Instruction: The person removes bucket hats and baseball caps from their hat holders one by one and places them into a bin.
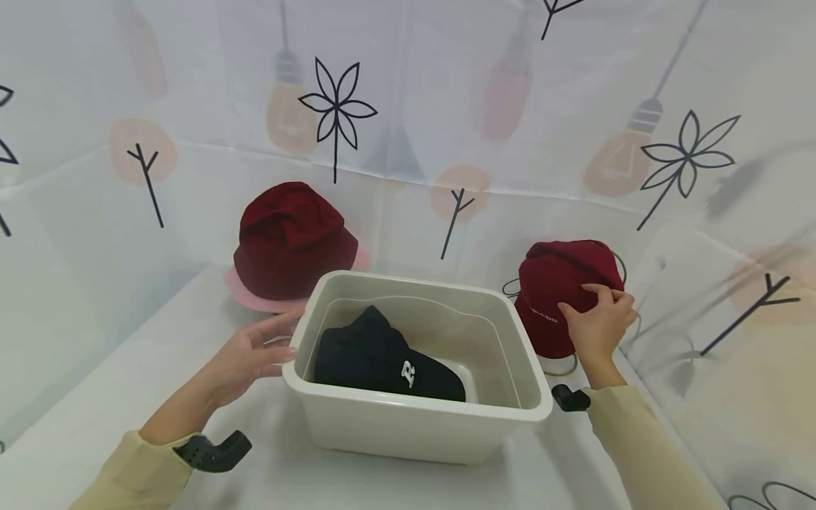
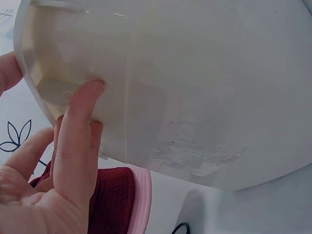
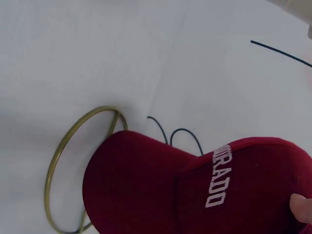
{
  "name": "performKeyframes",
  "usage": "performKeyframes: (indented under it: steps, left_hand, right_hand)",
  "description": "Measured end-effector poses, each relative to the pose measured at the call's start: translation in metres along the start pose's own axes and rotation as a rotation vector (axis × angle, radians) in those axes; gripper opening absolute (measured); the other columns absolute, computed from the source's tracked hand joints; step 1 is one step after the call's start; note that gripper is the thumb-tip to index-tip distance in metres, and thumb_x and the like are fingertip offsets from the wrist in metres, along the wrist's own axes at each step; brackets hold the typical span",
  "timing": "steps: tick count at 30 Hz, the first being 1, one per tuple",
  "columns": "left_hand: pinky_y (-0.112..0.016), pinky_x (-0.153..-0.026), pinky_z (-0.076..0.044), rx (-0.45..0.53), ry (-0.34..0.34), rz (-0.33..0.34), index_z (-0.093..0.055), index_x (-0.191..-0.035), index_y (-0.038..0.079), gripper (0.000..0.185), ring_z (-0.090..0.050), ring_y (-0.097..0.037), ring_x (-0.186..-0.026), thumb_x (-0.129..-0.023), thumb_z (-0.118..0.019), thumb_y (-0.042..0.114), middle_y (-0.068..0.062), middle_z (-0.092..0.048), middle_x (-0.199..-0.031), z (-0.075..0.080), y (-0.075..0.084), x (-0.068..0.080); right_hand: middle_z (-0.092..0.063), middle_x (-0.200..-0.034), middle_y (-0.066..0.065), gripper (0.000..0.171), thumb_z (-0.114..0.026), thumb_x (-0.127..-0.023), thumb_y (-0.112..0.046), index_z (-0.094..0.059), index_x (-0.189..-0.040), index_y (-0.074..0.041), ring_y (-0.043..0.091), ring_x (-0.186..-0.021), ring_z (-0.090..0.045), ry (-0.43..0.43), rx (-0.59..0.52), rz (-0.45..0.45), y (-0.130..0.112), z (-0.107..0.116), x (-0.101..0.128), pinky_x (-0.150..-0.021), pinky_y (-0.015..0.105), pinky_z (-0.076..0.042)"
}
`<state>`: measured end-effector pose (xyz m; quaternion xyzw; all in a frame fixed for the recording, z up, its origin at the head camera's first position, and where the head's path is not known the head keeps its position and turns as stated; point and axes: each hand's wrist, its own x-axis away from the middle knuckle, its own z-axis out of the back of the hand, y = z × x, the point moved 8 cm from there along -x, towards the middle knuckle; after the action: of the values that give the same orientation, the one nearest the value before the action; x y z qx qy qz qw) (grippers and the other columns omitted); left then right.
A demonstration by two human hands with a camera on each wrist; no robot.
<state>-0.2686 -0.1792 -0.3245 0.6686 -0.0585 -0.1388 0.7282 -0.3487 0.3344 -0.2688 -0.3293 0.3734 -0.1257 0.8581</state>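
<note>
Right now, left hand (image 1: 245,358): up at the left end of the bin, fingers long and spread, only slightly bent, touching its rim and outer wall; they look laid on rather than wrapped round.
Right hand (image 1: 602,322): out on the far right, over the burgundy cap, thumb and forefinger well apart with flat cloth between them; how firmly they press, I cannot tell.
Burgundy cap (image 1: 551,283): just right of the bin, crown up and away, bill toward the near side, white lettering across the front; in the right wrist view one fingertip shows over the crown at the edge.
Gold ring (image 3: 102,107): a thin metal hoop, showing past the bill of that cap.
Bin (image 1: 408,425): cream, open-topped, upright in the middle of the white table (image 1: 268,489), scuffed on the side the left wrist view takes in.
Black cap (image 1: 366,354): down inside the bin, crown toward the left end, bill pointing right, white emblem at the front.
Bucket hat (image 1: 290,234): dark red over a pink brim, sitting behind the bin's left corner, beyond the left hand.
Backdrop (image 1: 433,106): pale hanging cloth, printed with flowers, twigs and light bulbs.
</note>
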Motion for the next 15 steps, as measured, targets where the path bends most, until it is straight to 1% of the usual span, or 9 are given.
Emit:
performKeyframes:
  steps: [5,8,11,15]
  left_hand:
    - [-0.047,-0.085,-0.047,0.007,0.001,0.001,-0.036,-0.143,0.012,0.065,-0.047,-0.033,-0.119,-0.086,-0.066,0.014,-0.019,-0.041,-0.134,-0.001,0.003,0.002]
    - [-0.047,-0.085,-0.047,0.008,-0.001,0.001,-0.036,-0.144,0.012,0.065,-0.047,-0.034,-0.119,-0.086,-0.065,0.014,-0.019,-0.041,-0.133,-0.002,0.003,0.002]
    - [-0.048,-0.085,-0.046,0.004,-0.001,0.001,-0.036,-0.144,0.012,0.065,-0.047,-0.034,-0.120,-0.086,-0.066,0.015,-0.019,-0.040,-0.134,-0.002,0.003,0.002]
    - [-0.048,-0.086,-0.046,0.001,0.005,0.008,-0.036,-0.144,0.012,0.065,-0.046,-0.034,-0.120,-0.086,-0.066,0.014,-0.019,-0.041,-0.133,-0.001,0.003,0.002]
  right_hand:
    - [-0.040,-0.117,0.023,0.027,-0.074,-0.078,-0.010,-0.066,-0.101,0.003,0.041,-0.113,-0.031,0.070,-0.041,0.037,0.001,0.005,-0.001,-0.088,0.052,-0.032]
    - [-0.043,-0.114,0.024,0.020,-0.072,-0.081,-0.009,-0.067,-0.095,0.004,0.042,-0.112,-0.033,0.099,-0.064,0.065,0.002,0.008,-0.001,-0.089,0.053,-0.030]
    - [-0.043,-0.113,0.025,0.018,-0.070,-0.083,-0.008,-0.066,-0.093,0.005,0.043,-0.111,-0.035,0.104,-0.072,0.082,0.001,0.010,-0.003,-0.089,0.054,-0.028]
    - [-0.044,-0.113,0.026,0.018,-0.067,-0.085,-0.009,-0.062,-0.094,0.005,0.045,-0.111,-0.038,0.079,-0.061,0.074,0.001,0.011,-0.006,-0.091,0.056,-0.028]
